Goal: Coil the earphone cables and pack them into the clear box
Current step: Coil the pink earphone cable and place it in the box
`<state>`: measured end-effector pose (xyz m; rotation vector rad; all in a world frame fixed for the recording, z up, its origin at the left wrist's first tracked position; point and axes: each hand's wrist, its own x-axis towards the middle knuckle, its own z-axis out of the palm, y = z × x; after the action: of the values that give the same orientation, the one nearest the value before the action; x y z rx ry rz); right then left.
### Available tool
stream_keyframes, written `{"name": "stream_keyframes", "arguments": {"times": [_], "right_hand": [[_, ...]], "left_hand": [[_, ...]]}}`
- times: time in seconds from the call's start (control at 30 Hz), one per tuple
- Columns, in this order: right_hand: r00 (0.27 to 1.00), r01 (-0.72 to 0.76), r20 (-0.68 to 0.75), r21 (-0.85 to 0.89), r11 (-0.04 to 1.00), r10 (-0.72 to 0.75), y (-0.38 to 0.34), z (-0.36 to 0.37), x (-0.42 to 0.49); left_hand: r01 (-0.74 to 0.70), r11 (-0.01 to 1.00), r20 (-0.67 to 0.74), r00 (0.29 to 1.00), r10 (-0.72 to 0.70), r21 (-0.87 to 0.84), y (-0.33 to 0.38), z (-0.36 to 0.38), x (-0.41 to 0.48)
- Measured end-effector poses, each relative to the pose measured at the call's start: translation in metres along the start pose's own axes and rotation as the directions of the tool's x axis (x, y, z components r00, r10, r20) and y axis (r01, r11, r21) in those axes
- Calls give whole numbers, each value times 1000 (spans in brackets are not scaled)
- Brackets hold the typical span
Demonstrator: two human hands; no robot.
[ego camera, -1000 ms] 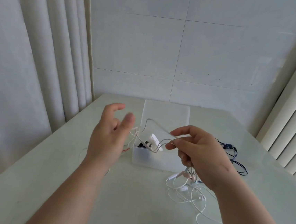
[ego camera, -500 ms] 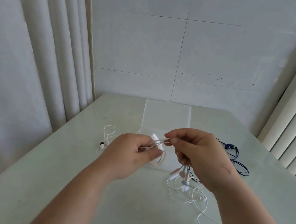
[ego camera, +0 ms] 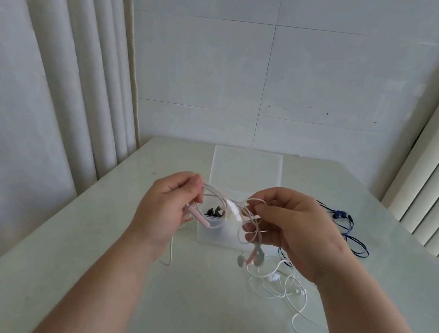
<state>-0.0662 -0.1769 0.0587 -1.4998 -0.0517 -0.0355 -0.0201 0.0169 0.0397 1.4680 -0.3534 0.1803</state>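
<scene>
Two bare hands are raised over the pale table, a white curtain hanging at far left. The left hand curls its fingers around loops of a pale pink earphone cable, with a pink plug poking out below its fingertips. The cable spans across to the right hand, just above the clear box, which sits open near the table's middle with black earphones inside and its lid lying behind. The right hand pinches the cable between thumb and forefinger, and the earbuds dangle beneath it. White earphones lie tangled on the table below that hand; dark blue earphones lie further right.
</scene>
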Motion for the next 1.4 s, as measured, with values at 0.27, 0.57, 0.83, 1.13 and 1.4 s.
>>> {"name": "stream_keyframes", "arguments": {"times": [0.27,0.57,0.83,1.13,1.4], "right_hand": [[986,-42,-157,51,998,50,-1,-5,4],[993,-41,-104,181,983,61,1,-4,6],[991,120,-104,418,900,-84,3,-6,8],[997,71,-52,666,742,-49,2,0,4],[991,115,-85,177,978,-101,1,-2,1]], "left_hand": [[39,984,-92,994,-55,-176,-1,-5,3],[59,968,-80,994,-80,-243,-2,-5,4],[54,948,-105,990,-91,-314,-2,-5,5],[72,962,-77,992,-96,-264,-5,-5,4],[62,968,-110,990,-92,-244,-6,-4,4]]}}
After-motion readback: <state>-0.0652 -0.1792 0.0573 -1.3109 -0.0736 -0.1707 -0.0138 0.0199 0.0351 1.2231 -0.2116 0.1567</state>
